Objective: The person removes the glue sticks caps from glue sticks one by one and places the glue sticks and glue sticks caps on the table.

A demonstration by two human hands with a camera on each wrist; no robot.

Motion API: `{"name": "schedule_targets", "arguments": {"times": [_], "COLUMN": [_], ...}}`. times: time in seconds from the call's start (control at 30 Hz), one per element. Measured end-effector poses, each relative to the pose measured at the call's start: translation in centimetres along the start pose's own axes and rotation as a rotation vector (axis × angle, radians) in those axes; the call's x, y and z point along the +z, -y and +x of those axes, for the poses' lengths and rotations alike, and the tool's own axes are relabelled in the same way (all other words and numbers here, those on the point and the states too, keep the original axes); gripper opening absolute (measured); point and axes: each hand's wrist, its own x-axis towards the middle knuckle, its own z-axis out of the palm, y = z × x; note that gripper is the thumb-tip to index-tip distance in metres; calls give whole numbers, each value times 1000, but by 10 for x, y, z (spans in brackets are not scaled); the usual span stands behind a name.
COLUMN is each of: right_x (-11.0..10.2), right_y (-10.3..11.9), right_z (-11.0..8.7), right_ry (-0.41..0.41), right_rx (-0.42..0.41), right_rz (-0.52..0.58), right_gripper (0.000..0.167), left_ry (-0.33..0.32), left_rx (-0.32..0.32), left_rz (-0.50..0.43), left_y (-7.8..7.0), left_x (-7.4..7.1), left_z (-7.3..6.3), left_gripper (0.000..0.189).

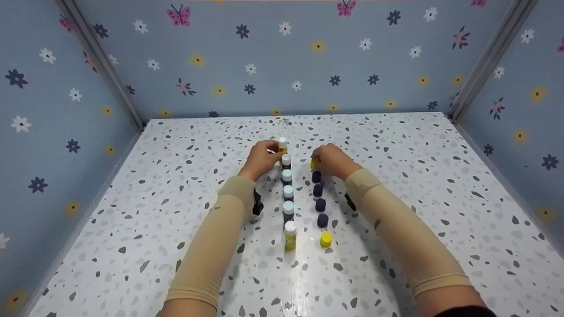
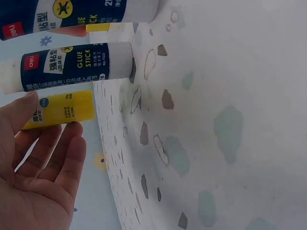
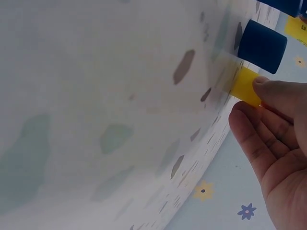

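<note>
At the far end of a row of uncapped glue sticks, my left hand [image 1: 261,158] holds a yellow glue stick [image 2: 79,106] between thumb and fingers. It stands upright with its white top showing. Beside it in the row come several dark blue glue sticks [image 2: 79,65], and another yellow glue stick [image 1: 290,241] stands at the near end. My right hand [image 1: 333,160] pinches a yellow cap [image 3: 245,86] at the far end of a second row. Several dark blue caps [image 3: 263,46] follow toward me, ending with a yellow cap [image 1: 326,239].
Both rows stand on a white speckled table [image 1: 176,229], a narrow strip of tabletop between them. Blue flower-patterned panels [image 1: 282,57] enclose the back and sides. Each forearm lies along the outer side of its row.
</note>
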Motion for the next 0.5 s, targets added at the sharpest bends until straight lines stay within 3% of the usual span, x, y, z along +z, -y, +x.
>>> {"name": "schedule_targets", "arguments": {"times": [0.17, 0.5], "right_x": [0, 0], "right_y": [-1, -3], "right_z": [0, 1], "right_ry": [0, -17], "right_rx": [-4, -34], "right_rz": [-11, -32], "right_gripper": [33, 30], "left_ry": [16, 49], "left_rx": [-19, -9], "left_rz": [51, 67], "left_y": [4, 9], "left_x": [4, 5], "left_z": [3, 10], "left_gripper": [26, 28]}}
